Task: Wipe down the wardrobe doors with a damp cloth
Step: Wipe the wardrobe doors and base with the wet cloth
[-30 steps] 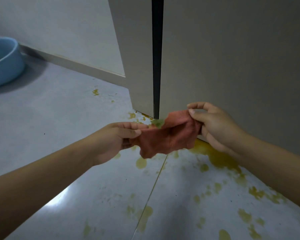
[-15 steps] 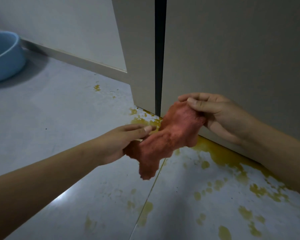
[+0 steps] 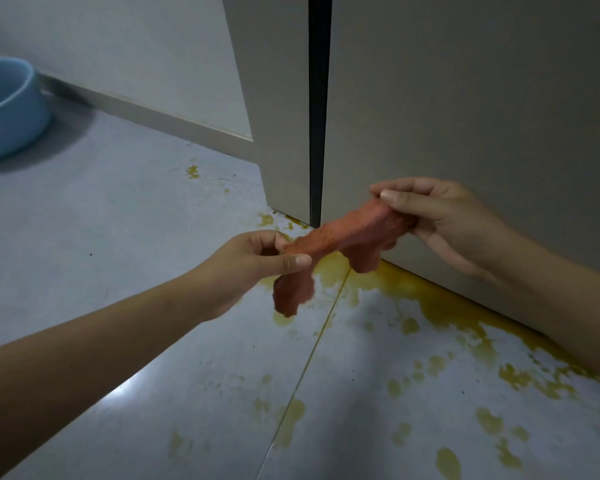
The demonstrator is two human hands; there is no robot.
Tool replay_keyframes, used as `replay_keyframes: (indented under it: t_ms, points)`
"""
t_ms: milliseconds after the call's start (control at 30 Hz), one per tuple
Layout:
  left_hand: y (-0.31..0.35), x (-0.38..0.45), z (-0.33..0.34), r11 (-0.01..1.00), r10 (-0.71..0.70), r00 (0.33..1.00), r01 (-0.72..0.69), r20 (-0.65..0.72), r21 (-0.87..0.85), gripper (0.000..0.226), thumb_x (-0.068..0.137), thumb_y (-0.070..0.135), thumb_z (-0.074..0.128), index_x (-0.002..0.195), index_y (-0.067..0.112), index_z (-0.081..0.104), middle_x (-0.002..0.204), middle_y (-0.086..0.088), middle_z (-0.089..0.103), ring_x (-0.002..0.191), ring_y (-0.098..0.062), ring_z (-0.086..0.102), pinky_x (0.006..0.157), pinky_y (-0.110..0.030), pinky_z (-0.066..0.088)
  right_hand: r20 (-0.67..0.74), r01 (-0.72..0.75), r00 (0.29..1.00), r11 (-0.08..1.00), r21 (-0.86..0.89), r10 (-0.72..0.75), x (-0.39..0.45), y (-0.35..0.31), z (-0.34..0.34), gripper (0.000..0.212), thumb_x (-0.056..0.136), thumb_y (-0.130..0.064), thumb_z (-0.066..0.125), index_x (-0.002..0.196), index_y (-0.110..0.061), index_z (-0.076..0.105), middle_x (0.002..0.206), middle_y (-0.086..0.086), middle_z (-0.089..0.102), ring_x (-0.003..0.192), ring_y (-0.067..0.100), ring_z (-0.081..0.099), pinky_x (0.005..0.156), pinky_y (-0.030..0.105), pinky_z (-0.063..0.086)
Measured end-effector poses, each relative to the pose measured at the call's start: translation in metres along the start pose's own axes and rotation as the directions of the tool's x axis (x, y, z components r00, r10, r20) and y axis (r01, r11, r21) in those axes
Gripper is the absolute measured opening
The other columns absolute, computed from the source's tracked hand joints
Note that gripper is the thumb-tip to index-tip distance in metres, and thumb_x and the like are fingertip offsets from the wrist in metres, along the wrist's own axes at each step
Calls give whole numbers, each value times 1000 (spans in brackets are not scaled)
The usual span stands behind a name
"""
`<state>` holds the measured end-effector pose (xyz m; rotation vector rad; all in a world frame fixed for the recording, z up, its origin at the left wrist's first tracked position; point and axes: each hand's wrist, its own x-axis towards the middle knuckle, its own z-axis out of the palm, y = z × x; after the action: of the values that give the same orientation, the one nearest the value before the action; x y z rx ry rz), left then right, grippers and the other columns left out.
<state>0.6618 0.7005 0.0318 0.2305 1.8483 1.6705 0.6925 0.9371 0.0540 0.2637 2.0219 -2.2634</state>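
Forearms reach in from the bottom corners over a glossy grey tiled floor (image 3: 125,237), where yellow stains (image 3: 430,306) spatter the tiles nearest the camera and thicken into a band along the foot of the wardrobe. The left hand (image 3: 243,268) pinches one end of a reddish-orange cloth (image 3: 347,233) between thumb and curled forefinger, and a loose flap of the fabric hangs below that grip. The cloth is bunched into a rope and stretches up and to the right, held in the air above the stained floor, to the right hand (image 3: 437,220), which pinches its other end between the thumb and the fingers curled over the top; a second flap droops near this hand. Just behind the cloth stand the two wardrobe doors (image 3: 465,98), pale grey, with a dark vertical gap (image 3: 318,98) between them. Farther left, a pale skirting board (image 3: 146,116) runs along the wall, and a blue basin (image 3: 7,109) sits on the floor at the frame's left edge.
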Motion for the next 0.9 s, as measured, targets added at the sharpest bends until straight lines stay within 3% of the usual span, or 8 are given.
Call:
replay_keyframes:
  t_ms: [67, 200, 300, 500, 633, 733, 800, 900]
  points:
    - [0, 1, -1, 998, 31, 999, -30, -7, 47, 21, 66, 18, 70, 70, 8, 52, 65, -6, 66, 63, -19, 64, 64, -18, 50, -32, 2, 999, 996, -91, -5, 1, 2, -2, 17, 67, -21, 69, 83, -15, 72, 71, -2, 69, 67, 11, 60, 62, 23, 49]
    - [-4, 3, -12, 972, -8, 999, 1, 31, 234, 21, 61, 24, 75, 71, 10, 62, 65, 2, 63, 64, -11, 61, 64, -20, 50, -92, 41, 994, 974, -224, -63, 3, 4, -8, 18, 76, -8, 72, 73, -25, 76, 76, -4, 72, 77, 10, 64, 79, 26, 50]
    - [-9, 6, -25, 915, -77, 996, 50, 51, 401, 14, 66, 19, 79, 68, 12, 67, 64, -1, 65, 62, -12, 61, 62, -20, 49, -87, 86, 989, 947, -308, -118, 3, 4, -12, 25, 82, -4, 69, 78, -28, 74, 77, -7, 71, 76, 6, 65, 76, 22, 50]
    - [-11, 12, -53, 821, -10, 998, 48, -69, 569, 10, 74, 19, 79, 68, 20, 71, 66, -2, 68, 64, -9, 59, 67, -20, 44, 1, 105, 990, 719, -687, -143, -1, 3, -16, 21, 88, -10, 65, 93, -31, 66, 84, -8, 65, 82, 5, 64, 82, 22, 51]
    - [-8, 16, -56, 969, 50, 986, -9, -159, 248, 12, 73, 12, 71, 63, 19, 71, 61, -1, 64, 59, -10, 58, 63, -19, 48, -17, 110, 979, 602, -791, -201, -2, 3, -18, 15, 81, -18, 72, 77, -31, 66, 79, -15, 58, 70, -2, 54, 65, 14, 41]
    - [-7, 15, -56, 997, 36, 989, -45, -144, -62, 3, 64, 23, 75, 65, 21, 73, 67, -1, 68, 63, -14, 64, 63, -20, 53, -51, 87, 980, 647, -757, -191, -2, 2, -25, 5, 79, -18, 75, 82, -22, 72, 66, -12, 59, 57, -1, 51, 54, 7, 36]
    - [-6, 14, -57, 990, 59, 993, -71, -97, -126, 30, 46, 36, 89, 67, 21, 74, 72, -1, 70, 67, -13, 67, 63, -21, 54, -54, 80, 986, 725, -684, -159, -4, 2, -27, 6, 80, -14, 74, 81, -20, 72, 55, -12, 64, 52, -3, 56, 52, 7, 42]
    - [0, 15, -58, 988, 154, 987, -155, -46, -27, 48, 35, 47, 93, 70, 19, 76, 75, -3, 72, 71, -16, 69, 68, -22, 55, 22, 174, 976, 715, -677, -216, -5, 3, -27, 14, 79, -12, 74, 78, -25, 70, 78, -7, 70, 72, 3, 65, 70, 14, 51]
